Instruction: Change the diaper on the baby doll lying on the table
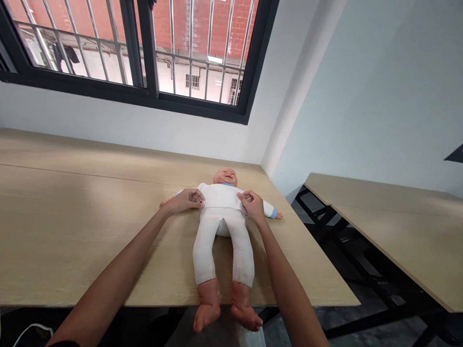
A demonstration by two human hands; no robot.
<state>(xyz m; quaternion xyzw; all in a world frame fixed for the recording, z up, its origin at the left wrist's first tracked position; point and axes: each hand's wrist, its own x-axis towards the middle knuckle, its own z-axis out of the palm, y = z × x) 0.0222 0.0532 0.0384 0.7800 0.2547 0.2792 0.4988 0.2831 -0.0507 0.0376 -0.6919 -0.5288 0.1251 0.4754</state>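
A baby doll [226, 226] lies on its back on the wooden table, head toward the window and bare feet past the near edge. It wears a white long-sleeved top [221, 196] with blue cuffs and collar, and white trousers [204, 246]. At the top's left side, my left hand [190, 198] has its fingers closed on the cloth near the hem. My right hand [251, 202] pinches the top's right side at about the same height. The doll's arms stretch out sideways, the one on the left partly hidden behind my left hand.
The light wooden table [90, 231] extends far to the left. A second table [398, 221] with black legs stands to the right, across a gap. Behind are a white wall and a dark-framed window [155, 99] with metal bars. A white cable [34, 327] hangs at lower left.
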